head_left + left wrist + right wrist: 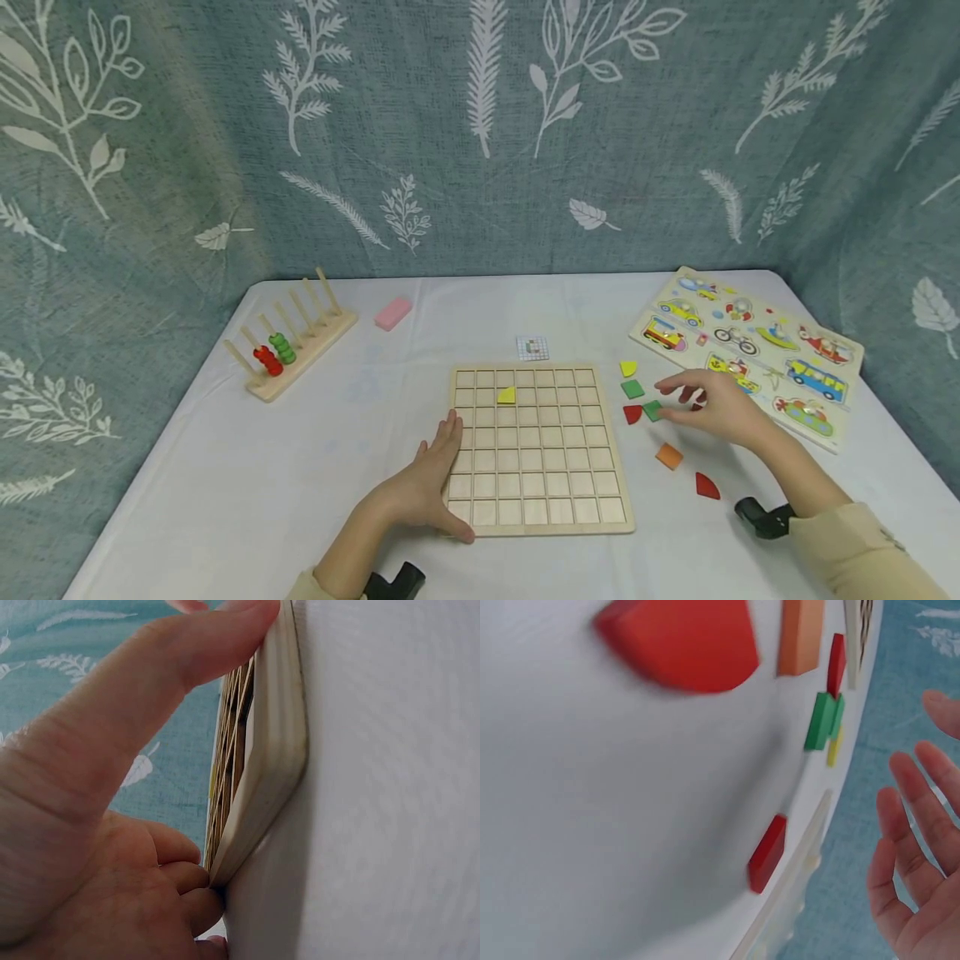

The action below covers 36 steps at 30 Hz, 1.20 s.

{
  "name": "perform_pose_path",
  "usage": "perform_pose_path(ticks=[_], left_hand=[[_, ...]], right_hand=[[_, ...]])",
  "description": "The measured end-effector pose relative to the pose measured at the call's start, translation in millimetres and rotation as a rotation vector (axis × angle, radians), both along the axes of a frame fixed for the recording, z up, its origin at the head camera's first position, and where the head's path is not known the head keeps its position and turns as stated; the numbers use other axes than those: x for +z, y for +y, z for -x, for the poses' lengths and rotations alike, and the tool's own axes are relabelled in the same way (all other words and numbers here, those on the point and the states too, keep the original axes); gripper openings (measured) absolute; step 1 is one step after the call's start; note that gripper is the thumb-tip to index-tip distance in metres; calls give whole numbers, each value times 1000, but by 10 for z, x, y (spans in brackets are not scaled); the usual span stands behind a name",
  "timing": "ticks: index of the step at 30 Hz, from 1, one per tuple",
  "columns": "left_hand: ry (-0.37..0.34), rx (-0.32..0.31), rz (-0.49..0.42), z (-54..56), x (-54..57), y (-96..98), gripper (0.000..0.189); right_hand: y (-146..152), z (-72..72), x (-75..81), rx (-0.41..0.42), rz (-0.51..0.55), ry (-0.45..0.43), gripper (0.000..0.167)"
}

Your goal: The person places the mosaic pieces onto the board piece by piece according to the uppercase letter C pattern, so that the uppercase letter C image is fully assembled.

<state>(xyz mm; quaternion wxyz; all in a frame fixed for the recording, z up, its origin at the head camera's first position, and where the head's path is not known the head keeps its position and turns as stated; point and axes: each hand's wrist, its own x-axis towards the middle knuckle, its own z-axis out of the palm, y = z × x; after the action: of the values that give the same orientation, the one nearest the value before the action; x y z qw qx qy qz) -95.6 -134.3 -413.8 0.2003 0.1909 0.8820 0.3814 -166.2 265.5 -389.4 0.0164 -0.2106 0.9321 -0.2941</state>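
Note:
A wooden grid board [555, 530] lies in the middle of the table, with one yellow piece [507, 396] in an upper cell. My left hand [422, 483] rests along the board's left side, fingers extended and thumb at the near corner. Over the loose pieces on the right hovers my right hand [712, 407], its fingers loosely bent and holding nothing. Nearest its fingertips is a green square [654, 411]. Around that lie another green square [632, 389], a red piece [632, 414], a yellow piece [628, 368] and an orange square [669, 456]. Beneath the hand is a red piece [768, 855].
A red quarter-round piece [707, 486] lies nearer me. Beyond the board is a small patterned card [533, 348]. A vehicle picture puzzle board [765, 360] sits back right; a peg stand [300, 358] with red and green beads and a pink block [393, 313] are back left.

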Motion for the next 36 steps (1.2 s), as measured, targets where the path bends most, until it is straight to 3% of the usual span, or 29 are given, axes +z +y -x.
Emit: perform_pose_path(ticks=[19, 31, 36], left_hand=[[4, 3, -5, -13, 1, -3, 139], [12, 5, 2, -7, -15, 3, 139], [4, 4, 0, -14, -24, 1, 139]], right_hand=[[369, -86, 7, -61, -32, -26, 33], [482, -54, -71, -139, -102, -162, 36], [482, -56, -81, -139, -110, -177, 37]])
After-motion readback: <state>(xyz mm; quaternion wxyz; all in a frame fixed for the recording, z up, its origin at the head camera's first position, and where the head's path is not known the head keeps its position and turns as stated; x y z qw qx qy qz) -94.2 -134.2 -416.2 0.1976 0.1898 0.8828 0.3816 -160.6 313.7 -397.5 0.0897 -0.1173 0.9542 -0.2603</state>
